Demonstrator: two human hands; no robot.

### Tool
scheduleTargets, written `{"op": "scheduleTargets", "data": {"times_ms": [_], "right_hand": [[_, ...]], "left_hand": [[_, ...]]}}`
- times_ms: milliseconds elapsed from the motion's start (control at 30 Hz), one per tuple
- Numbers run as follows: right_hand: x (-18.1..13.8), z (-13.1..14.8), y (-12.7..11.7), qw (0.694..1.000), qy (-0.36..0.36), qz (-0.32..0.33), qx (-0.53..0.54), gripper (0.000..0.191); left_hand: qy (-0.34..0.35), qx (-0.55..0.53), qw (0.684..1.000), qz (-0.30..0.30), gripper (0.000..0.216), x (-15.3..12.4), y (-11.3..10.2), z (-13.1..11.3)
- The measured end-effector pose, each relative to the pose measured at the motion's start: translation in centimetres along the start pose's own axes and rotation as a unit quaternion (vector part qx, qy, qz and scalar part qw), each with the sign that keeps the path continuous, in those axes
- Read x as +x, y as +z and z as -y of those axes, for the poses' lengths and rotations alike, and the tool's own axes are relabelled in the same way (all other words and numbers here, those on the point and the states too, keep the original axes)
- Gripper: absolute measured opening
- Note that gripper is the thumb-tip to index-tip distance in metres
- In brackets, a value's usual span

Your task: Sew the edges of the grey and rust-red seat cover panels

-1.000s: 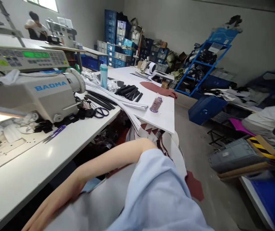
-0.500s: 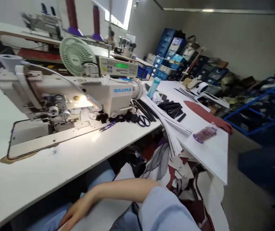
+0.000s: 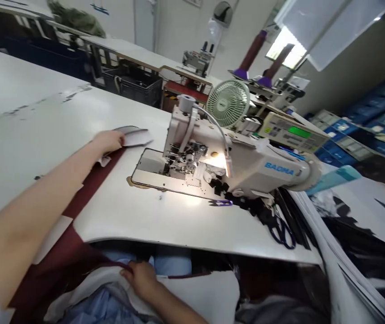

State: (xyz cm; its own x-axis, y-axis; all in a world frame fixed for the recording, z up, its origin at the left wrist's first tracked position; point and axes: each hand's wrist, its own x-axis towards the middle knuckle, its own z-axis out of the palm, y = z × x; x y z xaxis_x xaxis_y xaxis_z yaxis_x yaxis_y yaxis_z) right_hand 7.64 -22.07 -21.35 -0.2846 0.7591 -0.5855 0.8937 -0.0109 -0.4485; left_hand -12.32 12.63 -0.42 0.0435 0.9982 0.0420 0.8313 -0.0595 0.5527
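Note:
My left hand [image 3: 109, 141] reaches out over the table, left of the sewing machine [image 3: 239, 157], its fingers closed on the far end of a maroon fabric piece [image 3: 91, 186] with white backing. Beyond the fingers a pale, dark-edged end of the material sticks out. The fabric runs back under my left forearm and over the table's front edge towards my lap. Down at my lap, my right hand [image 3: 142, 278] pinches a maroon edge of the white-backed material [image 3: 209, 292]. The machine's lamp lights its needle area, with neither hand near it.
Purple thread snips [image 3: 221, 203] and dark-handled scissors [image 3: 283, 231] lie in front of the machine, beside black scraps. White and black strips [image 3: 327, 243] hang over the right edge. A green fan [image 3: 228, 103] and control panel [image 3: 293, 131] stand behind the machine.
The view has swung left. My left hand has come into view, holding the maroon fabric on the table. My right hand, earlier resting low with loose fingers, now pinches the fabric edge.

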Motion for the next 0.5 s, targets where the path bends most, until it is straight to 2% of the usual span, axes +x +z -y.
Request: {"op": "scheduleTargets", "data": {"times_ms": [100,167,200,267,300,333,367,433,500], "right_hand": [[-2.0,-1.0,-2.0,0.999,0.004,-0.011,-0.036,0.035],[-4.1,-0.9,-4.0,0.998,-0.018,-0.026,-0.051,0.036],[-5.3,-0.5,-5.3,0.997,-0.05,-0.034,-0.054,0.045],[-7.5,0.9,-8.7,0.976,-0.205,-0.048,-0.053,0.069],[-8.2,1.8,-10.7,0.948,-0.313,-0.033,-0.047,0.072],[-8.5,3.0,-12.8,0.918,-0.392,-0.037,-0.047,0.068],[-8.2,4.3,-14.8,0.896,-0.435,-0.064,-0.062,0.059],[-6.2,7.2,-18.5,0.884,-0.422,-0.151,-0.137,0.048],[-2.9,9.8,-21.1,0.869,-0.381,-0.204,-0.24,0.044]], "left_hand": [[-0.038,-0.032,0.999,-0.021,0.017,-0.2,1.9,0.9],[-0.045,-0.076,0.996,-0.012,0.019,-1.3,1.8,1.7],[-0.046,-0.102,0.994,-0.003,0.021,-2.0,1.5,2.0],[-0.044,-0.152,0.987,0.014,0.029,-3.7,0.4,2.8],[-0.04,-0.171,0.984,0.021,0.035,-4.6,-0.2,3.2],[-0.034,-0.186,0.982,0.028,0.039,-5.6,-0.7,3.5],[-0.026,-0.193,0.98,0.031,0.043,-6.7,-1.0,3.8],[-0.008,-0.184,0.982,0.03,0.051,-9.2,-1.5,4.1],[-0.006,-0.158,0.987,0.026,0.057,-11.7,-1.6,4.1]]}}
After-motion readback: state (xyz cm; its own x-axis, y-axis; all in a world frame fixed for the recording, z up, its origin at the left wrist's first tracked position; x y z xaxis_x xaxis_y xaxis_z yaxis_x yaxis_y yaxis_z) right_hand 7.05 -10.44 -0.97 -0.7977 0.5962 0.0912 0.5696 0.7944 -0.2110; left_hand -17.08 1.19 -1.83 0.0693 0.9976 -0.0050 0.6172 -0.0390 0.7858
